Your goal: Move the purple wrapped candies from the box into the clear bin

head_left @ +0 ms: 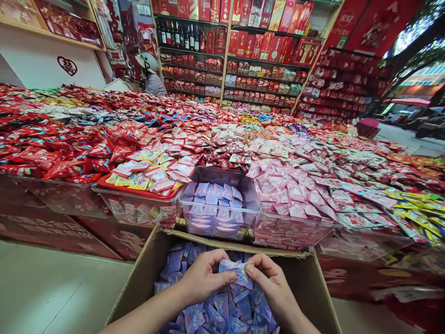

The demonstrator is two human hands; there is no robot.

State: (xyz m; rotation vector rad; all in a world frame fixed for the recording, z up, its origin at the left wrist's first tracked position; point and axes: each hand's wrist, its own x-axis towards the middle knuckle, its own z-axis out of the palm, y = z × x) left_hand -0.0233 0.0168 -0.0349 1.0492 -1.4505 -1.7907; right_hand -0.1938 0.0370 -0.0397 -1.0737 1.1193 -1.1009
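Note:
A small purple-blue candy packet (239, 272) is stretched between my two hands, above an open cardboard box. My left hand (206, 274) pinches its left end between thumb and fingers. At its right end, my right hand (269, 278) closes thumb and fingertips on it. Many more packets of the same colour (222, 304) fill the cardboard box (134, 278) below. Just beyond the box stands a clear plastic bin (255, 218), with light purple packets (213, 202) laid in neat rows inside. The bin's walls rise above those packets.
Left of that bin is one with yellow and pink packets (153, 171); pink packets (288, 190) heap up on its right. Red packets (69, 153) spread farther left. Shelves (225, 60) of bottles and red boxes line the back. A helmeted person (153, 74) is behind the display.

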